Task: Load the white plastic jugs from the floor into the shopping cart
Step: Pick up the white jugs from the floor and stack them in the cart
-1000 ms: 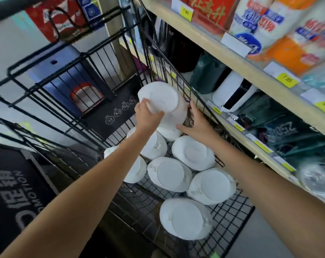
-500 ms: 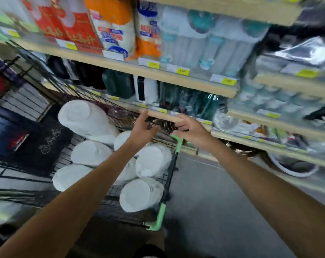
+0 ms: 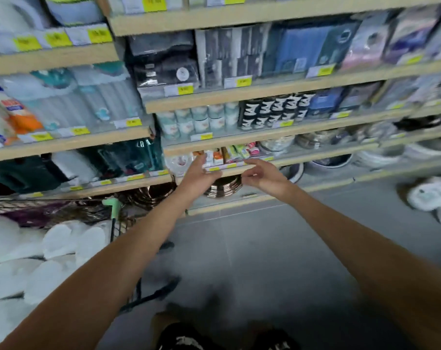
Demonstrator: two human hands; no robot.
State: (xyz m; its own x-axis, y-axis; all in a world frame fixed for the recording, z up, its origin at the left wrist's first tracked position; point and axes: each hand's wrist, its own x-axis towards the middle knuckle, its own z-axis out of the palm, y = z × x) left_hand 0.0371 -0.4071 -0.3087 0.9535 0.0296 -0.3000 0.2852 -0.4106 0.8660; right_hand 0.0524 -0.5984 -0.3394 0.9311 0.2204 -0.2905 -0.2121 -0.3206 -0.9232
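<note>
The left hand reaches forward with its fingers nearly straight and spread, and it holds nothing. The right hand is just beside it. Its fingers are loosely curled with the thumb out, and it is also empty. Both hands are in the air in front of the lower store shelves, and neither plainly touches anything.

Below the arms is a grey tiled floor. The shelves carry packed goods, cans and boxes, with yellow price tags along their edges. Copper-coloured round pans sit under the lowest shelf, behind the hands.

The shopping cart is at the lower left, with its green corner piece showing. White plastic jugs are piled inside it, blurred by motion. Well apart from it, at the right edge, blurred white containers lie on the floor. They look like more jugs, though the blur leaves that uncertain.

A second ago both hands held a jug over the cart's basket. Half a second ago that jug lay in the cart, with the left hand over the pile and the right hand at the green corner. Now both hands are clear of the cart, and the view has swung right. The cart has slid to the left edge, and the containers on the floor have come into view.
</note>
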